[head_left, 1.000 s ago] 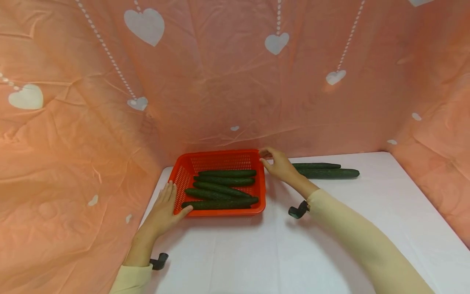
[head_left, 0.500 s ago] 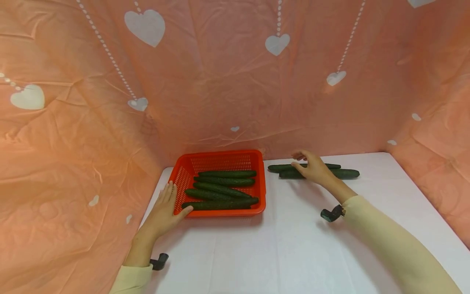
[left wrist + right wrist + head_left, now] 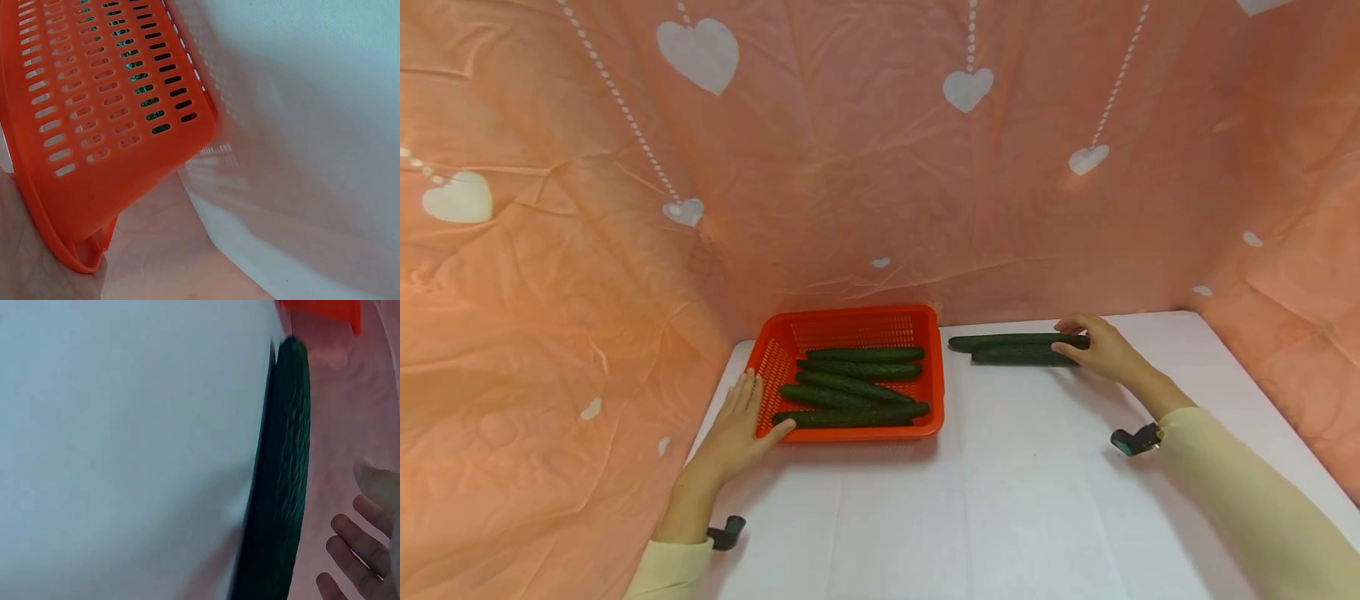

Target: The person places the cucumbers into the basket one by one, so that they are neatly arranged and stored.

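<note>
A red plastic basket (image 3: pixel 936 375) holds several dark green cucumbers (image 3: pixel 850 415) lying roughly crosswise. My left hand (image 3: pixel 730 437) rests at the basket's left front corner, fingers straight along the left rim and thumb over the front rim. On the tabletop right of the basket lie two more cucumbers, a back one (image 3: pixel 992 341) and a front one (image 3: pixel 1018 357). My right hand (image 3: pixel 1105 350) is over their right ends, hiding them, with fingers loosely bent. In the right wrist view, the fingers (image 3: pixel 359 550) spread apart beside a cucumber (image 3: pixel 287 456), with a gap showing between.
The table has a white cover (image 3: pixel 910 517). A pink-orange cloth (image 3: pixel 865 192) with white hearts hangs close behind the basket and along both sides. Small black devices are worn at the left wrist (image 3: pixel 727 533) and the right wrist (image 3: pixel 1137 439).
My right hand has moved right from the basket's right rim, passing along the two cucumbers to their right ends. My left hand and the basket have stayed put.
</note>
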A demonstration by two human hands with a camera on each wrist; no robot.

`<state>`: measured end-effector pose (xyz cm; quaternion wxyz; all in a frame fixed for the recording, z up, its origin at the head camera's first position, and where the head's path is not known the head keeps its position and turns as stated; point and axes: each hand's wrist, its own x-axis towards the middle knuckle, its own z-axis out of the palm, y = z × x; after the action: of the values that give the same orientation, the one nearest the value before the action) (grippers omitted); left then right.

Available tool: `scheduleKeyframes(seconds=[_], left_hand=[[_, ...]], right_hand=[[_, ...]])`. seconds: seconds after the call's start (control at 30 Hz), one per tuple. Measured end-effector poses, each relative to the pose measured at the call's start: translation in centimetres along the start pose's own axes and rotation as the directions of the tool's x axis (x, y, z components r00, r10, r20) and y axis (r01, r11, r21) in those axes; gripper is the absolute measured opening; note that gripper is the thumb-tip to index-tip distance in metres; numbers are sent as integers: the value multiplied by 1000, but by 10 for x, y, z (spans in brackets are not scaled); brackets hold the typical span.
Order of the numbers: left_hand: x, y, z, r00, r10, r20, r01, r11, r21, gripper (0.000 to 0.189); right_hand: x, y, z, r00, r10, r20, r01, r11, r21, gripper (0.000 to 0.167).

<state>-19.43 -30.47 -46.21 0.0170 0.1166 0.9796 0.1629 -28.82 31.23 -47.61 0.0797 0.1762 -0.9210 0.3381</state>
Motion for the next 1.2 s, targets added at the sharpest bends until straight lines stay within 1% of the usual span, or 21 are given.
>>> scheduleKeyframes(seconds=[0.17, 0.27, 0.33, 0.47, 0.73, 0.83, 1.03, 1.2], left_hand=[[-1, 1, 0, 1000, -7, 1, 7, 1000, 3, 111], [-2, 1, -1, 1000, -10, 1, 10, 1000, 2, 111], [-2, 1, -1, 1000, -10, -1, 10, 1000, 2, 111], [-2, 1, -1, 1000, -10, 0, 10, 1000, -2, 111], [-3, 0, 0, 1000, -7, -2, 7, 1000, -3, 110], [-2, 0, 1, 1000, -2, -6, 2, 1000, 0, 110], [-1, 0, 1, 1000, -7, -8, 7, 1000, 4, 110], [-1, -1, 1, 1000, -5, -11, 5, 1000, 11, 110]], right_hand=[[-11, 25, -9, 1000, -3, -26, 2, 999, -39, 40], [-17, 38, -12, 999, 33, -12, -34, 998, -53, 44], [-20, 45, -14, 997, 71, 4, -71, 996, -48, 48], [-25, 52, -18, 990, 141, 29, -139, 989, -48, 53], [-28, 60, -21, 980, 184, 81, -180, 982, -52, 50], [-28, 61, -21, 982, 169, 85, -165, 985, -54, 49], [-30, 63, -21, 991, 95, 95, -89, 993, -73, 45], [-36, 64, -23, 988, 84, 129, -70, 991, -110, 45]])
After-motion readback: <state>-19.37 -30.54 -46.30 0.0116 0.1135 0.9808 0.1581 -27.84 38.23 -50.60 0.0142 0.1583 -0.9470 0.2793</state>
